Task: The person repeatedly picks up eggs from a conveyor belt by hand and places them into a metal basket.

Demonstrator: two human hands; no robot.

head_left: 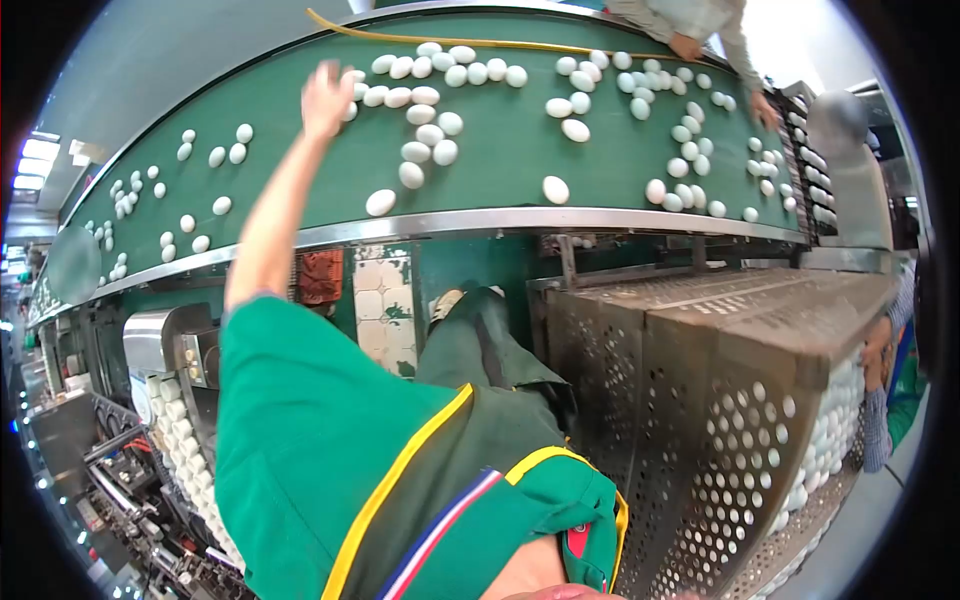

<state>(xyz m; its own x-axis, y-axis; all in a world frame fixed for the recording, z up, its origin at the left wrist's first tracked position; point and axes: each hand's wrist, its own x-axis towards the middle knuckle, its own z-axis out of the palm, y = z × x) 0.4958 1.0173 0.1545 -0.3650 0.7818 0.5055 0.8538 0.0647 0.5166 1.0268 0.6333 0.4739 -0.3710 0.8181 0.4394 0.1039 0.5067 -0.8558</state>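
My left hand reaches out over a wide green conveyor belt. Its fingers are extended and somewhat apart, with nothing visibly held. Right beside the fingers lies a cluster of pale eggs; whether the hand touches the nearest ones, I cannot tell. More eggs trail from this cluster toward the near edge, where a single egg lies. My right hand is outside the view.
A metal rail edges the belt in front of me. A co-worker's hands are at the far side. To my right stands a perforated metal crate with eggs inside; another person's hand is at it. Machinery sits lower left.
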